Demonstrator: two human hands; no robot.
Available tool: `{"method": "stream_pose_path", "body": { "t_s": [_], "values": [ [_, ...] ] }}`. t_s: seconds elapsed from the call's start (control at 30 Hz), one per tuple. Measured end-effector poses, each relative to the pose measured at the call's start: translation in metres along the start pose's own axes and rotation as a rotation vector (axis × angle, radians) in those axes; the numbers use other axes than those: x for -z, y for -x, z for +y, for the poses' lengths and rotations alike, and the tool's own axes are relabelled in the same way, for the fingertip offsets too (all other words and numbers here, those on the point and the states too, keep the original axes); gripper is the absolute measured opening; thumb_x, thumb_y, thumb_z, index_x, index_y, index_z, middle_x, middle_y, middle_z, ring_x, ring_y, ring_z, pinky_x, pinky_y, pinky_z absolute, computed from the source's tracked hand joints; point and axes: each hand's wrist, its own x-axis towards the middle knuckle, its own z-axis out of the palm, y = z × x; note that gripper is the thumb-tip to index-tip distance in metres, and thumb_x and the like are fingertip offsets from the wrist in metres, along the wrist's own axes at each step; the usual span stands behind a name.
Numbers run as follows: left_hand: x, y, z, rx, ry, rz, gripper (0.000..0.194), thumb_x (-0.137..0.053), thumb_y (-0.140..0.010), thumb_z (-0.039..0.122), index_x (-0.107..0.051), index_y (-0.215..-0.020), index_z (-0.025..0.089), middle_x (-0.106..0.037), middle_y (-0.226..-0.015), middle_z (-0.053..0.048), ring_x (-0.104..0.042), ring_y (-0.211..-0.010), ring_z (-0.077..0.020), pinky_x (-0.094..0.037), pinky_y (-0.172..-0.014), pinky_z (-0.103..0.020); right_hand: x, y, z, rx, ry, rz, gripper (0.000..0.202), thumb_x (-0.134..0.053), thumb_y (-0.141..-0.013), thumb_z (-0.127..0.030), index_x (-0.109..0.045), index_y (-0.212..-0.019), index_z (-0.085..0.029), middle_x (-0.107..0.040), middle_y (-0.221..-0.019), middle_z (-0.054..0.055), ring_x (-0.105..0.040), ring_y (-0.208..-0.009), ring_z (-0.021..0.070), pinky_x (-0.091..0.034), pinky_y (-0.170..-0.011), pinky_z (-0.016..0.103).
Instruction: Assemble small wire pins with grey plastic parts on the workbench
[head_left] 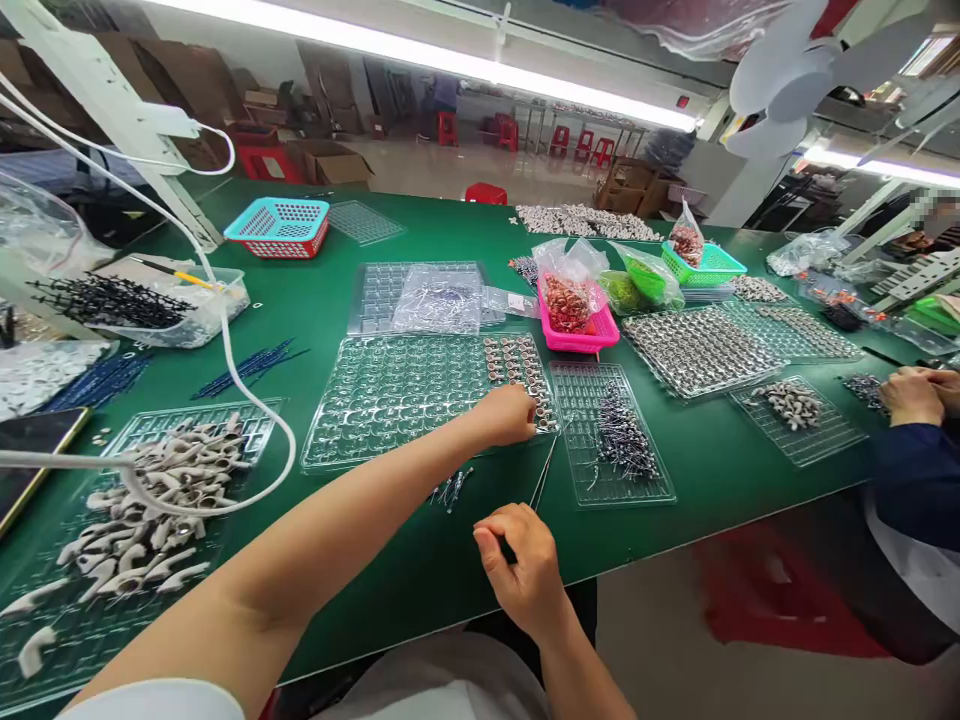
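My left hand (508, 415) reaches across to the right end of a clear blister tray (390, 400), its fingers bent together over the small grey-white parts (517, 357) seated in the pockets there. What its fingertips pinch, if anything, is hidden. Nearer the table edge, my right hand (523, 565) is curled round thin metal tweezers (546, 470), whose tips point up toward the tray's near right corner. A little bunch of fine wired pieces (452, 490) lies on the green mat by my left forearm. Beside the tray, another clear tray (577, 480) carries a heap of dark wired components (626, 435).
Curved beige parts (161, 500) pile on a tray at left, under a looping white cable (281, 430). A pink basket (577, 337) and a filled tray (697, 350) stand at right. A co-worker's hands (915, 395) are at far right. A lamp (450, 60) hangs overhead.
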Motion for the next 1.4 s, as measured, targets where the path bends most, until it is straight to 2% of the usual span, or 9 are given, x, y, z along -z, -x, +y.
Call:
{"method": "stream_pose_path", "body": {
  "t_s": [0.2, 0.37, 0.47, 0.53, 0.7, 0.83, 1.07, 1.23, 1.4],
  "values": [
    [0.016, 0.03, 0.006, -0.004, 0.163, 0.167, 0.011, -0.06, -0.085, 0.02, -0.07, -0.087, 0.015, -0.071, -0.097, -0.009, -0.066, -0.09, -0.0238, -0.05, -0.075, -0.032, 0.0, 0.001, 0.002, -0.042, -0.007, 0.034, 0.013, -0.052, -0.095, -0.018, -0.063, -0.09, -0.02, -0.069, -0.081, 0.003, -0.064, -0.075, 0.0154, -0.05, -0.07, 0.03],
    [0.024, 0.109, -0.005, 0.019, 0.349, 0.196, 0.016, -0.049, -0.093, 0.027, -0.063, -0.092, 0.019, -0.069, -0.072, 0.0, -0.062, -0.061, -0.0143, -0.044, -0.055, -0.024, 0.011, -0.003, 0.002, -0.122, -0.015, 0.025, 0.011, -0.053, -0.095, -0.019, -0.064, -0.095, -0.02, -0.068, -0.084, 0.003, -0.064, -0.077, 0.0155, -0.052, -0.069, 0.028],
    [0.015, 0.154, -0.016, 0.066, 0.535, 0.239, 0.019, -0.05, -0.094, 0.033, -0.061, -0.086, 0.02, -0.066, -0.067, 0.001, -0.059, -0.06, -0.0136, -0.044, -0.055, -0.024, 0.02, -0.012, 0.002, -0.173, 0.079, -0.104, 0.015, -0.053, -0.095, -0.018, -0.064, -0.105, -0.022, -0.068, -0.095, 0.005, -0.065, -0.082, 0.0161, -0.053, -0.075, 0.03],
    [0.004, 0.17, -0.025, 0.115, 0.58, 0.299, 0.02, -0.051, -0.094, 0.034, -0.061, -0.084, 0.02, -0.065, -0.07, 0.0, -0.059, -0.063, -0.0139, -0.046, -0.058, -0.024, 0.021, -0.021, 0.003, -0.173, 0.187, -0.217, 0.019, -0.053, -0.095, -0.017, -0.064, -0.109, -0.022, -0.066, -0.101, 0.006, -0.065, -0.084, 0.0167, -0.054, -0.076, 0.031],
    [-0.023, 0.17, -0.038, 0.152, 0.627, 0.376, 0.02, -0.048, -0.095, 0.032, -0.064, -0.092, 0.019, -0.068, -0.081, -0.002, -0.061, -0.072, -0.0158, -0.049, -0.067, -0.027, 0.0, -0.053, 0.011, -0.041, 0.468, -0.389, 0.026, -0.052, -0.093, -0.012, -0.064, -0.113, -0.021, -0.065, -0.098, 0.008, -0.063, -0.089, 0.0208, -0.052, -0.075, 0.033],
    [-0.029, 0.167, -0.042, 0.136, 0.667, 0.386, 0.021, -0.048, -0.096, 0.032, -0.064, -0.102, 0.019, -0.07, -0.087, -0.003, -0.063, -0.075, -0.0174, -0.048, -0.068, -0.029, -0.014, -0.068, 0.016, -0.067, 0.575, -0.463, 0.015, -0.052, -0.094, -0.013, -0.064, -0.1, -0.02, -0.061, -0.094, 0.007, -0.06, -0.087, 0.0211, -0.05, -0.072, 0.032],
    [-0.028, 0.17, -0.041, 0.179, 0.725, 0.34, 0.023, -0.05, -0.094, 0.038, -0.063, -0.088, 0.02, -0.068, -0.083, -0.003, -0.06, -0.073, -0.0185, -0.045, -0.065, -0.029, 0.008, -0.056, 0.001, -0.15, 0.52, -0.543, 0.012, -0.047, -0.095, -0.012, -0.056, -0.092, -0.02, -0.059, -0.092, 0.005, -0.058, -0.085, 0.0189, -0.047, -0.074, 0.031],
    [-0.033, 0.17, -0.04, 0.196, 0.833, 0.284, 0.021, -0.048, -0.094, 0.036, -0.061, -0.104, 0.022, -0.066, -0.078, 0.0, -0.055, -0.063, -0.0159, -0.041, -0.061, -0.028, 0.02, -0.041, -0.004, -0.283, 0.448, -0.45, 0.011, -0.049, -0.095, -0.015, -0.058, -0.093, -0.021, -0.062, -0.088, 0.002, -0.06, -0.077, 0.0158, -0.047, -0.07, 0.029],
    [-0.038, 0.169, -0.041, 0.183, 0.886, 0.245, 0.027, -0.041, -0.095, 0.03, -0.061, -0.112, 0.024, -0.059, -0.072, 0.003, -0.044, -0.054, -0.0128, -0.036, -0.054, -0.025, 0.018, -0.027, 0.002, -0.219, 0.343, -0.234, 0.01, -0.052, -0.095, -0.017, -0.06, -0.1, -0.022, -0.065, -0.092, 0.002, -0.062, -0.081, 0.015, -0.051, -0.074, 0.028]
  ]
}}
